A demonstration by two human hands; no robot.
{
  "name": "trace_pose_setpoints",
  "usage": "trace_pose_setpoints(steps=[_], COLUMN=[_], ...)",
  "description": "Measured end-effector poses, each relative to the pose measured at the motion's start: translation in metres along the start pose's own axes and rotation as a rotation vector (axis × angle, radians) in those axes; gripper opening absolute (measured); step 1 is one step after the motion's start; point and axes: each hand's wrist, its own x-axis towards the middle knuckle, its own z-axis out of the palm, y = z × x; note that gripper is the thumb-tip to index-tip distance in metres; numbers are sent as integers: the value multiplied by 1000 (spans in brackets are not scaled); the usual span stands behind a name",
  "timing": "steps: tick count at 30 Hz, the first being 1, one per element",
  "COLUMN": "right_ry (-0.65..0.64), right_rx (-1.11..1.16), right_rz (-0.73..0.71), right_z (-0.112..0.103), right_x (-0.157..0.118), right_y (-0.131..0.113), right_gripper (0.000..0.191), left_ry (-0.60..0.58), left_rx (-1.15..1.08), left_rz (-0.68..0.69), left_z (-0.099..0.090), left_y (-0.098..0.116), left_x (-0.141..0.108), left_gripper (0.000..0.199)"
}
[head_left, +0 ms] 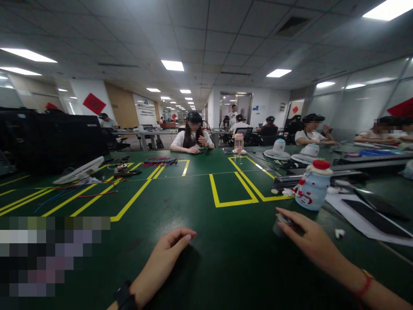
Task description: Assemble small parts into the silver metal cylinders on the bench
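My left hand [169,247] lies on the green tabletop [200,267], fingers curled together and the thumb against the index finger; nothing shows in it. A dark band is on that wrist. On the right, my right hand [308,237] has its thumb and fingers around a small grey cylinder [278,227] standing on the table. The palm and fingers cover part of this cylinder, so its exact kind is unclear. Just beyond that hand stands a light blue bottle [312,189] with a red lid. A small white piece [339,233] lies to the right of the hand.
Yellow tape [237,202] marks rectangles on the table. Wires [159,161] and a white fan [79,170] lie left; two more fans [278,150] stand right. A black tablet-like slab [377,215] rests on white sheets. A person [192,137] sits opposite.
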Motion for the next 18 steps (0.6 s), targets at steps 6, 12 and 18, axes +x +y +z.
trace_pose_setpoints(steps=[6,12,18], right_ry=[-252,-271,-340], right_rx=[312,520,722], right_rz=[-297,-175,-196], right_z=[69,101,103], right_x=[1,-5,-4], right_y=[-112,-117,-116], right_gripper=[40,68,56], left_ry=[-17,64,79], left_rx=[122,366,399], left_rz=[40,260,403], left_z=[0,19,49], left_y=[4,24,56], left_x=[-6,-20,-11], left_gripper=[26,27,19])
